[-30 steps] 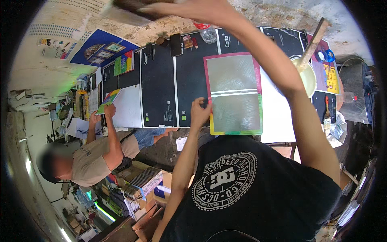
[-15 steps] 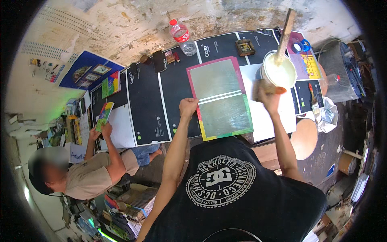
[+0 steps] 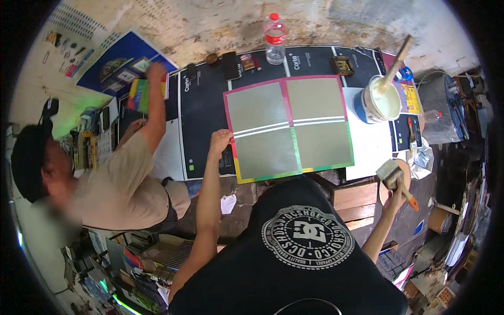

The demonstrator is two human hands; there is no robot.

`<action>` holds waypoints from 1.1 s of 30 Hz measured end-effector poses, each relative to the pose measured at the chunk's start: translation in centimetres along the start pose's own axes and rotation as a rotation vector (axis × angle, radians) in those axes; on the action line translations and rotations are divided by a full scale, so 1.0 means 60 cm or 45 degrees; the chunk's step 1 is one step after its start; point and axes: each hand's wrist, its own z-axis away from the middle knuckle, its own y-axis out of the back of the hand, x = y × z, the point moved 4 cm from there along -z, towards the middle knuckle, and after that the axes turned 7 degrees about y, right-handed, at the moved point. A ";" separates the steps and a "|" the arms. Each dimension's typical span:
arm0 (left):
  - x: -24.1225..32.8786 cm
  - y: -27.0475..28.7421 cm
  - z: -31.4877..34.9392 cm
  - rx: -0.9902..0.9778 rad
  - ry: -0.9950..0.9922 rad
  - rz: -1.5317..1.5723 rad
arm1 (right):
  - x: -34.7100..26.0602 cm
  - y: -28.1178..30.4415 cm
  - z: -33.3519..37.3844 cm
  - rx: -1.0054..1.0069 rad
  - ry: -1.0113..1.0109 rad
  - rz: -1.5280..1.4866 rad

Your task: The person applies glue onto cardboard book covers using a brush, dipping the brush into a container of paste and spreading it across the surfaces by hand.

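Note:
My left hand (image 3: 220,143) pinches the left edge of a colour-bordered sheet (image 3: 262,149) carrying two grey panels split by white strips. Its surface looks glossy. A similar sheet (image 3: 321,144) lies against its right side, partly overlapped by it or butted to it; I cannot tell which. My right hand (image 3: 394,198) is closed round a wide flat brush (image 3: 389,172) with an orange-tipped handle, held off the table's front edge at the right. Beyond it stands a white bucket (image 3: 366,107) of pale, creamy paste, with a wooden stick (image 3: 400,58) leaning out.
Black boards with white lines cover the table (image 3: 205,115). A plastic bottle (image 3: 275,44), a small tray (image 3: 343,65) and a dark phone-like slab (image 3: 229,65) stand along the back. Another brush (image 3: 411,128) lies at right. A co-worker (image 3: 121,173) reaches over the table's left end.
My right hand has carried the brush from beside the bucket toward me. The front sheet sits further left against the one beside it, which now shows broadly. The co-worker has leaned in, reaching forward.

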 end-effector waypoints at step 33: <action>-0.300 -0.032 0.199 0.565 -0.274 -0.052 | -0.102 -0.458 -0.363 -0.915 0.883 0.820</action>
